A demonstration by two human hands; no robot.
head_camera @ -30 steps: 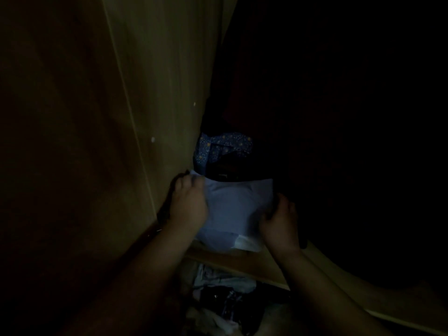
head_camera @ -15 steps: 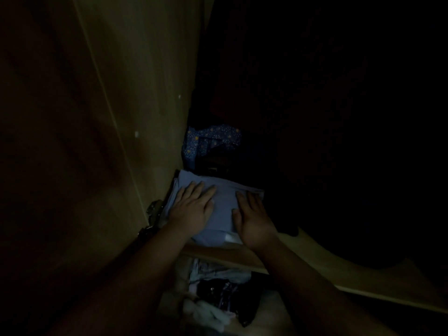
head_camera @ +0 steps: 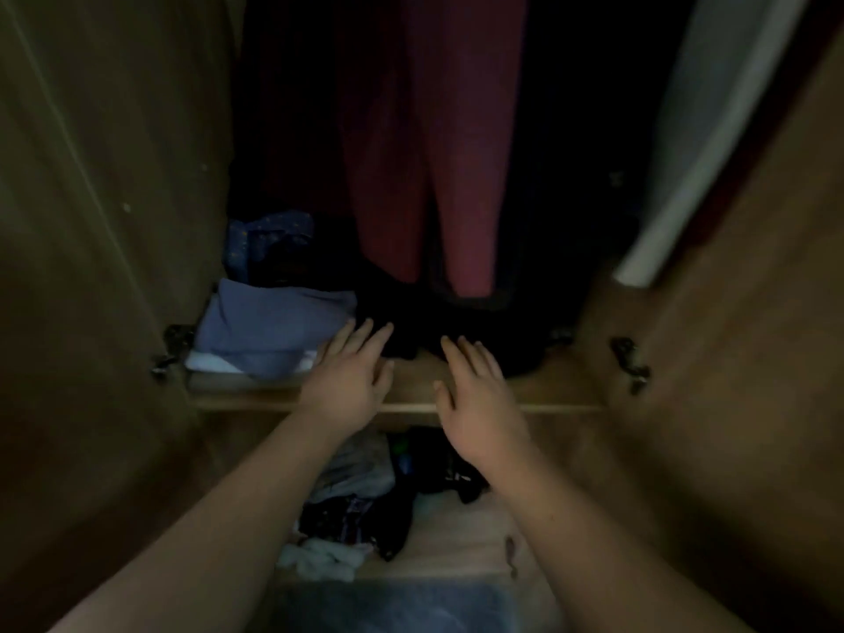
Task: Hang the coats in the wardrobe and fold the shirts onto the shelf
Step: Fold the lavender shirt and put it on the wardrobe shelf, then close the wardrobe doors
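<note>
Now both hands have left the folded blue shirt (head_camera: pixel 274 333), which half a second ago lay pressed beneath their palms. It rests at the left end of the wardrobe shelf (head_camera: pixel 548 390), on a white garment. The left hand (head_camera: pixel 349 381) and right hand (head_camera: pixel 475 395) hover over the shelf's front edge, fingers straight and spread, holding nothing. A maroon garment (head_camera: pixel 429 175) hangs behind. Judged from this, one shirt is placed.
</note>
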